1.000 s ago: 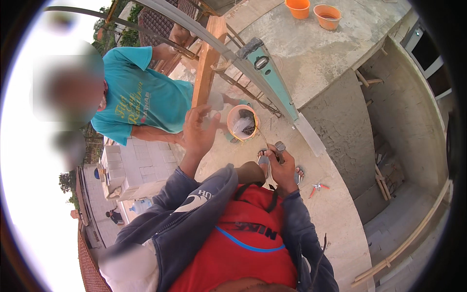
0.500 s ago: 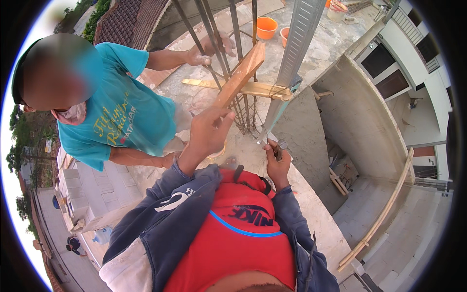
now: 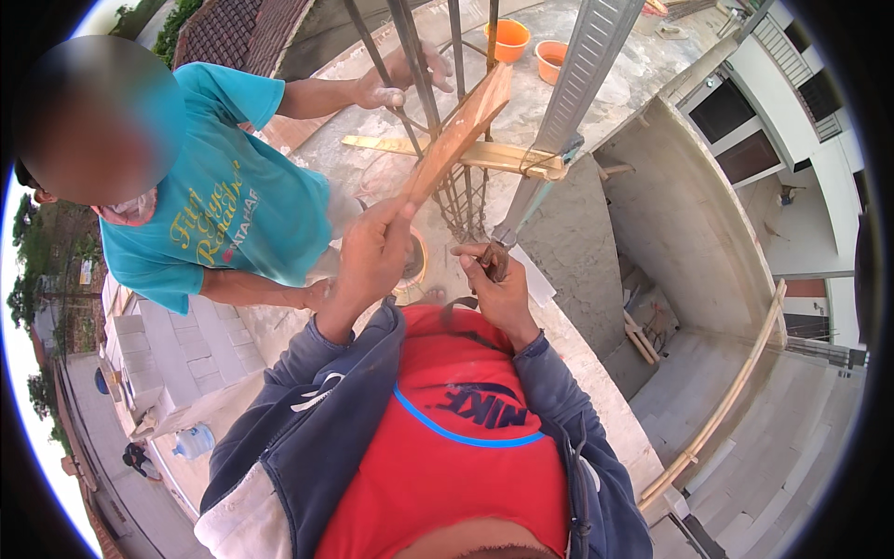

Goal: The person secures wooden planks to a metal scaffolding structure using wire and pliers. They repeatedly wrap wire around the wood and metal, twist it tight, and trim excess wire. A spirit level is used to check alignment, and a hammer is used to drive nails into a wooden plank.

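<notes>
My left hand (image 3: 372, 256) is closed around the lower end of a reddish-brown wooden board (image 3: 459, 135), which slants up to the right. In my closed right hand (image 3: 503, 296) is a short, rusty metal tool (image 3: 495, 265) that looks like pincers. Its head is by the lower end of an upright perforated metal channel (image 3: 589, 70). A pale wooden strip (image 3: 503, 156) runs across behind the board, and wire binds its right end at the channel. Beside these stand several vertical steel bars (image 3: 453, 56). A co-worker's hand (image 3: 382, 91) is at the bars.
The co-worker in a teal shirt (image 3: 228, 177) stands at my left. To my right the slab ends above a lower concrete-walled space (image 3: 689, 224), with a bamboo pole (image 3: 717, 419) along it. Orange buckets (image 3: 507, 42) stand at the back. Grey blocks (image 3: 186, 359) are stacked at the left.
My right hand has moved left and turned, so the tool now points up. My left hand has gone from open fingers to closed around the board's lower end.
</notes>
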{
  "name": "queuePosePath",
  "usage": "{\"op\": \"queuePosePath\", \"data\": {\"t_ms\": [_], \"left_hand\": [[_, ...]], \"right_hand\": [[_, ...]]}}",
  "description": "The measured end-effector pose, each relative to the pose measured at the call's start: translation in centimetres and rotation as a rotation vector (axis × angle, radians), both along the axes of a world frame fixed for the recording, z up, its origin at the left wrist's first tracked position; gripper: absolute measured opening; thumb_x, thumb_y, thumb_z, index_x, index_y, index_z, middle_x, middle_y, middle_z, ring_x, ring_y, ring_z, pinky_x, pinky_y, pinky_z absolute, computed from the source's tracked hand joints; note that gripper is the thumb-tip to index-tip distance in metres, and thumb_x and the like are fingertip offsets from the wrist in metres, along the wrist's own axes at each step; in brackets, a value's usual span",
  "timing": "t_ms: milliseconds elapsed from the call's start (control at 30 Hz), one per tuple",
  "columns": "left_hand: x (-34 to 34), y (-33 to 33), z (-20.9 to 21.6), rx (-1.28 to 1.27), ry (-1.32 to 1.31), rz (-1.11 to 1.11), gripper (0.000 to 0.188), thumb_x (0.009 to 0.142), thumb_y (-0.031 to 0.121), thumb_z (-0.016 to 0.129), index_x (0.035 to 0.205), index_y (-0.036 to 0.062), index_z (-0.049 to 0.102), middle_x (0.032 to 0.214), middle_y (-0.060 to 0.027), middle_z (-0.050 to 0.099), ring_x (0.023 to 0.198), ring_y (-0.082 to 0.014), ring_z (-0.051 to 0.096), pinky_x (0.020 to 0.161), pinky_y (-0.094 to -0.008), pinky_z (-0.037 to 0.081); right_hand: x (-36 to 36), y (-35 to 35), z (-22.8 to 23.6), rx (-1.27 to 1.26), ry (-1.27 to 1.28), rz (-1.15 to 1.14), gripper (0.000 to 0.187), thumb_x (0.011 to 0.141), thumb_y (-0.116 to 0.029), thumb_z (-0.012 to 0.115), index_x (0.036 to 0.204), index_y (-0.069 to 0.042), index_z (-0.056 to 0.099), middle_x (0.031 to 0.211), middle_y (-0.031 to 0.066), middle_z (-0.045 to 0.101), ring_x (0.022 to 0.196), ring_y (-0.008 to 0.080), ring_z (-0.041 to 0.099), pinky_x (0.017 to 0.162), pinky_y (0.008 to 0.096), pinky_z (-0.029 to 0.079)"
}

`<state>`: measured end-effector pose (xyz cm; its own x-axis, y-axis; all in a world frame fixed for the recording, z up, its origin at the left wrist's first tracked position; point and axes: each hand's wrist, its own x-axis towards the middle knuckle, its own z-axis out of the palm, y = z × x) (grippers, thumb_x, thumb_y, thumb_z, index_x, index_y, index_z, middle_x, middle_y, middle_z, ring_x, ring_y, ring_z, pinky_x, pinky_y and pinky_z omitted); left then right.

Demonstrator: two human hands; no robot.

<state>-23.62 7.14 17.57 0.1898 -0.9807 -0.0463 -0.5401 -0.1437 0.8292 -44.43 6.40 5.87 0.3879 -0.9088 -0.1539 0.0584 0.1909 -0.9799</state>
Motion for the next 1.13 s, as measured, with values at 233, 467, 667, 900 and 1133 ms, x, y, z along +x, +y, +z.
{"op": "queuePosePath", "data": {"t_ms": [233, 467, 667, 900, 1133], "left_hand": [[1.5, 0.1, 3.1, -0.224, -0.358, -0.023, 0.029, 0.112, 0.022, 0.055, 0.11, -0.0005, 0.073, 0.084, -0.0192, 0.071, 0.071, -0.0309, 0.069, 0.071, -0.0396, 0.053], [-0.4, 1.3, 6.1, 0.488, 0.128, -0.197, 0.033, 0.115, 0.026, 0.05, 0.11, -0.0004, 0.068, 0.073, -0.0013, 0.06, 0.061, -0.0061, 0.049, 0.055, -0.0262, 0.039], [-3.1, 6.1, 1.9, 0.29, 0.257, -0.178, 0.035, 0.114, 0.027, 0.054, 0.108, -0.0017, 0.074, 0.07, 0.0056, 0.055, 0.056, -0.0011, 0.04, 0.051, -0.0232, 0.03], [-5.7, 9.3, -1.8, -0.087, -0.246, -0.145, 0.034, 0.115, 0.022, 0.051, 0.125, -0.0068, 0.067, 0.091, -0.0079, 0.067, 0.078, -0.0131, 0.058, 0.069, -0.0307, 0.048], [-4.6, 8.1, -5.8, -0.096, 0.249, 0.131, 0.037, 0.114, 0.025, 0.054, 0.129, -0.0058, 0.067, 0.12, -0.021, 0.074, 0.105, -0.0272, 0.068, 0.098, -0.0383, 0.052]], "right_hand": [[-1.9, 0.7, -4.5, 0.047, -0.11, 0.024, 0.025, 0.107, -0.011, 0.066, 0.125, 0.006, 0.069, 0.114, 0.0093, 0.071, 0.099, 0.0153, 0.069, 0.084, 0.032, 0.062], [-2.6, -1.3, 1.2, -0.826, -0.021, -0.227, 0.046, 0.088, 0.001, 0.082, 0.131, -0.009, 0.073, 0.142, 0.0159, 0.065, 0.072, 0.0124, 0.064, 0.071, 0.0291, 0.056], [-5.5, -2.0, 3.3, -1.11, 0.249, -0.075, 0.032, 0.078, -0.02, 0.081, 0.108, -0.015, 0.071, 0.102, 0.0025, 0.067, 0.094, 0.0253, 0.068, 0.078, 0.042, 0.052], [-7.5, 1.0, 3.1, -0.679, 0.456, -0.16, 0.02, 0.09, -0.02, 0.069, 0.108, -0.013, 0.072, 0.094, 0.0088, 0.068, 0.092, 0.0335, 0.069, 0.077, 0.0482, 0.054], [-5.6, 3.5, 1.0, -0.297, 0.386, 0.13, 0.046, 0.083, -0.034, 0.085, 0.12, -0.008, 0.07, 0.11, 0.0174, 0.073, 0.106, 0.0316, 0.072, 0.086, 0.0479, 0.056]]}}
